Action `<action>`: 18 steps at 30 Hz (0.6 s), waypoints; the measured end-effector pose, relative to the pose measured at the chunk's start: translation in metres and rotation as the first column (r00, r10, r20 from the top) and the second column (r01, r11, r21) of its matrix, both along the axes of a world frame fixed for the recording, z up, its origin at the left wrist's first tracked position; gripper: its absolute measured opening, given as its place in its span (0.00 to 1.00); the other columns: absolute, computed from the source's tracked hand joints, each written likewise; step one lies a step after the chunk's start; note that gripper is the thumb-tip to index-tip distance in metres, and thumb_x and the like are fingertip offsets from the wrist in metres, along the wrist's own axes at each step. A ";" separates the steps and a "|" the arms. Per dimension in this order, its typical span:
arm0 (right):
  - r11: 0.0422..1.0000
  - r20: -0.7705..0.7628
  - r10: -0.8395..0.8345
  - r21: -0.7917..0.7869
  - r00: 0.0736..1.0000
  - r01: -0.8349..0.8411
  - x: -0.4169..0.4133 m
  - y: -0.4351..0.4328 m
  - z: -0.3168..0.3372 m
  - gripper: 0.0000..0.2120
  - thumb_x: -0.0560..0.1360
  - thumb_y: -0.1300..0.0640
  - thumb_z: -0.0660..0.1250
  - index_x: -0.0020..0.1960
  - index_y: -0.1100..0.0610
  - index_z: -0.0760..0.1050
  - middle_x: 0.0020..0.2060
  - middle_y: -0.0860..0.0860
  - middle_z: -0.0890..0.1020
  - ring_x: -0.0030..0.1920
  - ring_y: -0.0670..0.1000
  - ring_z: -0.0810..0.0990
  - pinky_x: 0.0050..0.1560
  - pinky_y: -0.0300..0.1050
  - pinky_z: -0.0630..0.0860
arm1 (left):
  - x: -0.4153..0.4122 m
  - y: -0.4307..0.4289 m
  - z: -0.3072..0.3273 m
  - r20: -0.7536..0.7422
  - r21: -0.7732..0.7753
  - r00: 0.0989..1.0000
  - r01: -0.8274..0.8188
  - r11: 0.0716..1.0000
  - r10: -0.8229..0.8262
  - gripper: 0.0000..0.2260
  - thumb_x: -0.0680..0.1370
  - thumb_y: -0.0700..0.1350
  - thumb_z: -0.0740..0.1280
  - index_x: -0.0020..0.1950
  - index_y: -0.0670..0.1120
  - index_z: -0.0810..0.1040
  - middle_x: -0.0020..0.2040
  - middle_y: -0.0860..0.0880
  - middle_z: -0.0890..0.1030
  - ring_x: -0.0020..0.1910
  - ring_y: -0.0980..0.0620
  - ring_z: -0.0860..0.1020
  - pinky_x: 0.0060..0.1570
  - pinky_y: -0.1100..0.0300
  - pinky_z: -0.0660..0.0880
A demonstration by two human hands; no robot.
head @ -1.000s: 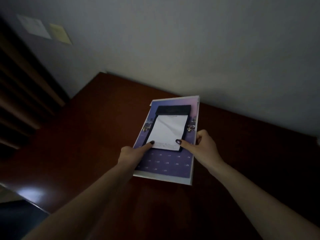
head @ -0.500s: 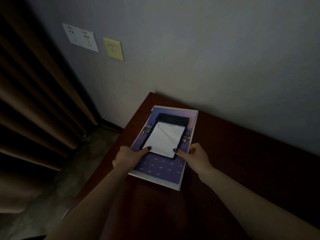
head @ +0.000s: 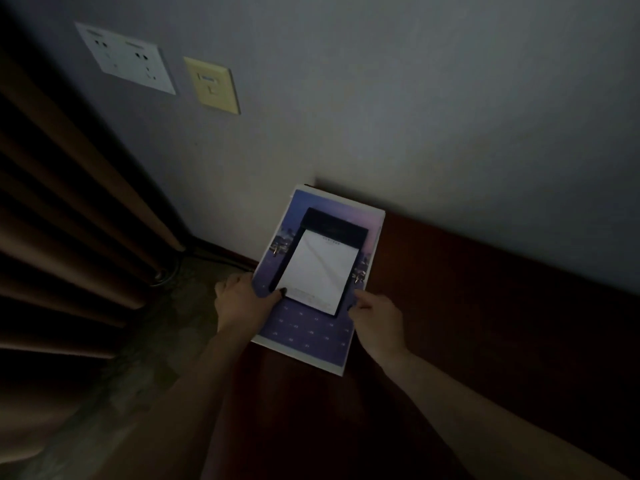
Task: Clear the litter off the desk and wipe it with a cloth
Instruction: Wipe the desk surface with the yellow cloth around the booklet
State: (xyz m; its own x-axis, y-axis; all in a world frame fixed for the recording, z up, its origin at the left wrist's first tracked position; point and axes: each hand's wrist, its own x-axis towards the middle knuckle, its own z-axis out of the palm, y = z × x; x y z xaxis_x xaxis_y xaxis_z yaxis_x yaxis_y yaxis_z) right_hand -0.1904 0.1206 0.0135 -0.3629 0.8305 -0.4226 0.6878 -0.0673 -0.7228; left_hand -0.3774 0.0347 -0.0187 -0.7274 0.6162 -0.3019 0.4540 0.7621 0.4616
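A purple calendar binder lies at the far left corner of the dark red-brown desk, its top end against the wall. On it rests a black notepad holder with a white sheet. My left hand grips the binder's left edge, thumb on top near the notepad's lower left corner. My right hand holds the binder's right edge beside the notepad's lower right corner. The room is dim.
The grey wall carries a white socket plate and a yellow plate. Brown curtains hang at the left. The floor shows below the desk's left edge, with a dark cable near the skirting.
Both hands slid the binder with the notepad left and back into the desk's corner against the wall. The view swung left, so curtains, floor and wall plates now show.
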 end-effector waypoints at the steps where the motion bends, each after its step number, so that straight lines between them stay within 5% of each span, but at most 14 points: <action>1: 0.998 0.011 0.054 0.014 0.999 -0.054 -0.001 -0.002 0.001 0.20 0.77 0.62 0.62 0.69 0.62 0.69 0.54 0.61 0.76 0.52 0.56 0.76 0.48 0.42 0.69 | 0.002 0.003 -0.001 0.065 0.059 0.998 -0.020 0.998 0.016 0.22 0.73 0.58 0.69 0.56 0.43 0.76 0.55 0.43 0.77 0.55 0.45 0.75 0.52 0.57 0.69; 5: 0.996 0.000 0.072 -0.050 0.997 -0.072 -0.002 -0.005 0.001 0.25 0.77 0.56 0.65 0.71 0.60 0.65 0.63 0.57 0.72 0.59 0.53 0.73 0.52 0.40 0.67 | 0.005 0.009 -0.002 0.250 0.121 0.964 -0.121 0.985 0.087 0.15 0.77 0.54 0.64 0.56 0.44 0.74 0.56 0.42 0.78 0.47 0.48 0.76 0.46 0.59 0.70; 10: 0.986 -0.041 0.070 -0.147 0.997 -0.076 0.012 0.003 0.003 0.24 0.77 0.60 0.64 0.72 0.58 0.64 0.67 0.54 0.71 0.66 0.53 0.70 0.64 0.43 0.67 | -0.003 0.017 -0.006 0.288 0.065 0.957 -0.055 0.996 0.034 0.20 0.81 0.51 0.58 0.71 0.45 0.63 0.68 0.40 0.71 0.62 0.39 0.72 0.54 0.54 0.67; 14: 0.966 -0.100 0.142 -0.204 0.985 -0.159 0.039 0.010 0.013 0.19 0.77 0.62 0.63 0.67 0.58 0.70 0.63 0.53 0.76 0.64 0.51 0.73 0.63 0.41 0.68 | 0.008 0.020 0.003 0.031 -0.068 0.998 0.058 0.996 -0.056 0.25 0.81 0.53 0.55 0.76 0.48 0.55 0.76 0.43 0.59 0.74 0.38 0.56 0.69 0.40 0.55; 18: 0.978 -0.056 0.169 -0.118 0.984 -0.174 0.092 0.020 0.026 0.16 0.77 0.59 0.63 0.65 0.55 0.73 0.60 0.52 0.78 0.58 0.46 0.75 0.55 0.33 0.67 | 0.067 0.038 0.031 -0.135 -0.039 0.957 0.253 0.967 -0.255 0.27 0.81 0.55 0.56 0.77 0.47 0.54 0.78 0.46 0.53 0.76 0.41 0.48 0.71 0.39 0.49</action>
State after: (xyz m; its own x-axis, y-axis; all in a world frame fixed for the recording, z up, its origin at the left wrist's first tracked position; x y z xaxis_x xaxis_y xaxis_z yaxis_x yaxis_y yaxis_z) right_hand -0.0980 0.1408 0.0392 -0.5165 0.6977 -0.4965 0.6637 -0.0402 -0.7470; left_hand -0.3100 0.0728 0.0123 -0.5832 0.7806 -0.2248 0.6919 0.6223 0.3661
